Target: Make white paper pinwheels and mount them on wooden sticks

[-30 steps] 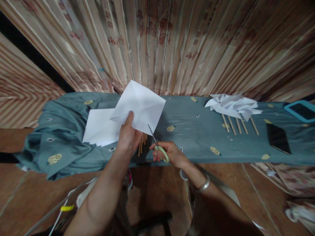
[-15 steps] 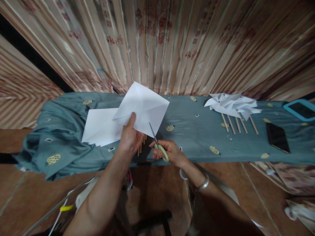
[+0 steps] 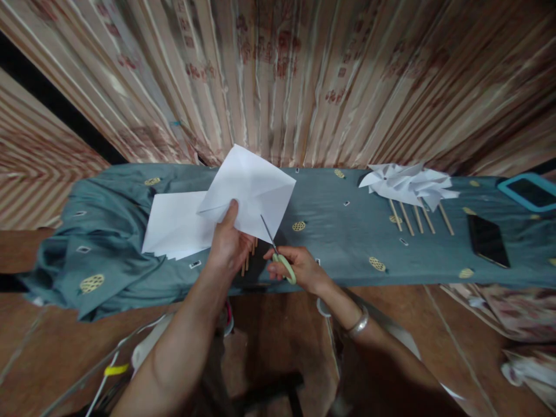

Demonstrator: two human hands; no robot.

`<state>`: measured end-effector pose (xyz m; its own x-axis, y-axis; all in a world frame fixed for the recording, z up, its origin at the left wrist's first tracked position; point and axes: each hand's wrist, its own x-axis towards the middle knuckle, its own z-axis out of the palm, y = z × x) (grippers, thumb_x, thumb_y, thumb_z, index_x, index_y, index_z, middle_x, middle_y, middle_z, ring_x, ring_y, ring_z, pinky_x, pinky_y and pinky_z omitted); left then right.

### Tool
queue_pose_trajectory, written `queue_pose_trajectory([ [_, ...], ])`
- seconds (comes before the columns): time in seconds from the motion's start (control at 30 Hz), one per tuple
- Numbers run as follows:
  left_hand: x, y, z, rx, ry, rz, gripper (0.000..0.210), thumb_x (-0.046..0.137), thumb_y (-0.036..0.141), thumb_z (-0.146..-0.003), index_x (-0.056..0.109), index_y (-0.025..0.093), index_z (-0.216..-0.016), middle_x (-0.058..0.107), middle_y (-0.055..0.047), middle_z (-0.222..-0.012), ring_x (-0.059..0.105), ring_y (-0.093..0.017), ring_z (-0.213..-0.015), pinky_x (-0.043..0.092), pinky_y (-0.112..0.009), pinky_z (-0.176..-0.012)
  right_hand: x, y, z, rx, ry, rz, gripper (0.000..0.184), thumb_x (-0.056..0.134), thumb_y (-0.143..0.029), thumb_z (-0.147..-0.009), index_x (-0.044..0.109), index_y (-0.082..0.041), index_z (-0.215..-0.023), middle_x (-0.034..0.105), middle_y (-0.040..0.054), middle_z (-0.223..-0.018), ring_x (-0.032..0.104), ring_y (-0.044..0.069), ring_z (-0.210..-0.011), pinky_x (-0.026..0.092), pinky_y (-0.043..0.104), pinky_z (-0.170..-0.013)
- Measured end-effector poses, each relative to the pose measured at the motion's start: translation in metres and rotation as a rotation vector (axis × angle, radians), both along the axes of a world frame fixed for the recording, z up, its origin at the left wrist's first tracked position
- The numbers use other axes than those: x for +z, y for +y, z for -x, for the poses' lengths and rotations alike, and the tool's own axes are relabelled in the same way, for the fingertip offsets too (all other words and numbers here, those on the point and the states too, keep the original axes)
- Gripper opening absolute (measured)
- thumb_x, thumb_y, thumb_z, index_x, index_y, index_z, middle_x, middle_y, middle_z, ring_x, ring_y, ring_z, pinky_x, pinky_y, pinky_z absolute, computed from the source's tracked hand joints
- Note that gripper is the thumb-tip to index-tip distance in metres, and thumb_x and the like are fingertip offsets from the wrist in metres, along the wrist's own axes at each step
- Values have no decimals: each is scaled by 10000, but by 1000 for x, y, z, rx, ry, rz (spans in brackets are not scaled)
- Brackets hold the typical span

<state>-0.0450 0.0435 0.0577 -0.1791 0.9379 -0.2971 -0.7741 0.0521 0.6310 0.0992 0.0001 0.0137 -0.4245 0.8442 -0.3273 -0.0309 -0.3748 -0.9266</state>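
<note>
My left hand (image 3: 230, 240) pinches a square white sheet of paper (image 3: 256, 185) along its lower left side, thumb on top. Creases cross the sheet, and a cut shows near the thumb. In my right hand (image 3: 299, 267) is a pair of scissors (image 3: 284, 267) with light green handles. Their blades lie at the sheet's lower corner, pointing up toward its middle. Behind the left wrist rests a stack of white paper (image 3: 178, 223). Several wooden sticks (image 3: 248, 260) lie under the sheet, partly hidden by my left hand.
Several white paper pinwheels (image 3: 410, 182) on wooden sticks lie to the right on the teal cloth (image 3: 334, 231). Beyond them are a black phone (image 3: 489, 240) and a blue-framed device (image 3: 530, 191). A pleated curtain (image 3: 278, 87) hangs behind the table.
The hands, sheet and scissors keep nearly the same pose. The whole view has shifted very slightly, with things appearing a little further left.
</note>
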Motion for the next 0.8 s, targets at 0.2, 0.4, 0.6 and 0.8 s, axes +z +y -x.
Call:
queue_pose_trajectory([
  [0.2, 3, -2, -2, 7, 3, 32, 220, 474, 162, -981, 646, 114, -1109, 766, -69, -900, 730, -149, -878, 558, -274, -933, 2, 1, 2, -23, 29, 28, 491, 894, -488, -493, 656, -173, -786, 647, -60, -532, 534, 67, -452, 419, 204, -477],
  [0.4, -3, -5, -4, -63, 8, 52, 241, 532, 203, -961, 630, 121, -1165, 769, -78, -936, 734, -165, -877, 560, -303, -936, 4, 2, 1, -60, 29, 43, 509, 910, -465, -461, 679, -167, -802, 666, -56, -554, 559, 70, -471, 450, 206, -497],
  [0.6, -5, -5, -3, -70, 8, 36, 227, 560, 220, -949, 640, 130, -1141, 768, -77, -941, 735, -168, -877, 561, -295, -926, 4, 2, 2, -73, 26, 23, 503, 906, -473, -466, 679, -170, -797, 660, -59, -543, 558, 73, -465, 443, 207, -486],
  [0.8, -5, -4, -2, -59, 2, 52, 216, 528, 213, -964, 634, 124, -1129, 768, -72, -960, 733, -150, -850, 569, -279, -903, 2, 2, 3, -77, 7, 3, 489, 890, -497, -489, 668, -174, -780, 649, -61, -510, 534, 68, -436, 423, 204, -465],
])
